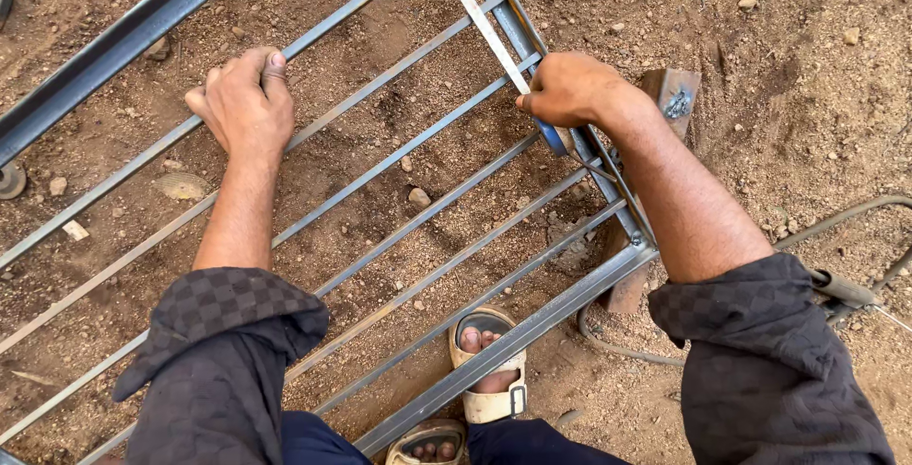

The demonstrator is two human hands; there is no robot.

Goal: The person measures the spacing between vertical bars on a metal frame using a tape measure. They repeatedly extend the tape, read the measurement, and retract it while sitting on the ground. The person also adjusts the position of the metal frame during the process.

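Dry brown dirt with small stones spreads under us, and a metal grille [399, 237] of thin bars lies flat on it. Our left hand [245, 104] rests on one bar, fingers curled over it. Our right hand [567, 88] is closed around a blue-handled tool [551, 134] at the grille's side rail; its working end is hidden beneath the fist. A cable [836, 218] runs off the right edge. Sandalled feet [484, 370] show between the bars, partly cut off below.
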